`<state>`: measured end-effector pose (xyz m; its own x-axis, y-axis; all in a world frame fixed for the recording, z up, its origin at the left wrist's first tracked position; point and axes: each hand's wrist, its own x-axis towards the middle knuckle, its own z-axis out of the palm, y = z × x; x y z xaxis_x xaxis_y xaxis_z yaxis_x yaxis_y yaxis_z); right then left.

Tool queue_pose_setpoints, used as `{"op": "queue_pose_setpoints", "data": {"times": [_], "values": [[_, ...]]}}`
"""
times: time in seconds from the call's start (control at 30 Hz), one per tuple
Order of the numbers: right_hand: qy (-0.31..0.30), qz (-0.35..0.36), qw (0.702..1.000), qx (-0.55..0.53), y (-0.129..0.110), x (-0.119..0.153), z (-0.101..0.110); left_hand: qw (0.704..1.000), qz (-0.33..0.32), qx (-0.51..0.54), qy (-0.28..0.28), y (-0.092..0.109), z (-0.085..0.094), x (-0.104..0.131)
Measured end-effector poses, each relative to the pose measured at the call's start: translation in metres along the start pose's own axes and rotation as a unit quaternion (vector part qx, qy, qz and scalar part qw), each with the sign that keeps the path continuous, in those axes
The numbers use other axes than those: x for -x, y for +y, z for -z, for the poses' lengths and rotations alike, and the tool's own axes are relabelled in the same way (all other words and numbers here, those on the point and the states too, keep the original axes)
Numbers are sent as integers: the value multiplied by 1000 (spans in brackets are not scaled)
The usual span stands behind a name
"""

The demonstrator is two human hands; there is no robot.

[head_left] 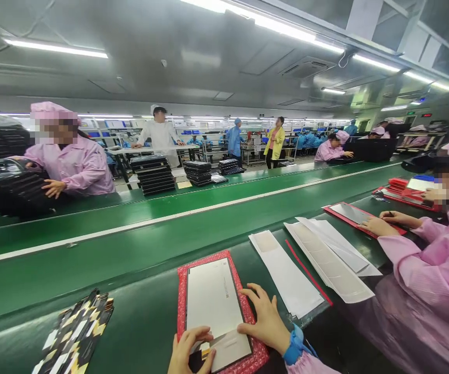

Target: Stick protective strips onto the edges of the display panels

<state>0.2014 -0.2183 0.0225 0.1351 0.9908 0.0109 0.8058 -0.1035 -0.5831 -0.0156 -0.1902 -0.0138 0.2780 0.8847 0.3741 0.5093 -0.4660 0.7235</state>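
pale and flat, the panel (207, 293) lies nearest me at six o'clock on red padding (181, 296), its long side pointing away. at nine o'clock a co-worker in pink (86, 163) has hands on black trays (10, 189). around half past seven sits a heap of black, white and gold strips (74, 337). just left of six my left hand (187, 350) bends over the panel's near left corner; i can't tell if it's pinching anything. at half past five my right hand (266, 319) is spread, thumb on the panel, fingers by its right edge. near five are white sheets (286, 280) beside a thin red strip (309, 272). at half past three, another worker's hands (378, 227) are at a second panel (347, 212).
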Motion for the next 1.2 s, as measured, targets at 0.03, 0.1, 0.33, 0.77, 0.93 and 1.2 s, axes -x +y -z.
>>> {"op": "queue_pose_setpoints", "data": {"times": [0.03,0.1,0.33,0.77,0.93,1.2], "values": [[5,1,1000,-5,3,1,0,1000,-1,1,-5,0,1,0],[9,5,1000,-12,7,3,0,1000,-3,3,-9,2,2,1],[20,9,1000,-6,6,5,-4,1000,18,24,6,10,1,5],[-12,75,996,45,-36,-7,-38,997,24,4,-68,20,19,5],[-5,97,994,57,-41,-8,-48,999,21,28,-29,31,22,5],[2,115,992,60,-45,-9,-55,999,17,29,-19,32,22,4]]}}
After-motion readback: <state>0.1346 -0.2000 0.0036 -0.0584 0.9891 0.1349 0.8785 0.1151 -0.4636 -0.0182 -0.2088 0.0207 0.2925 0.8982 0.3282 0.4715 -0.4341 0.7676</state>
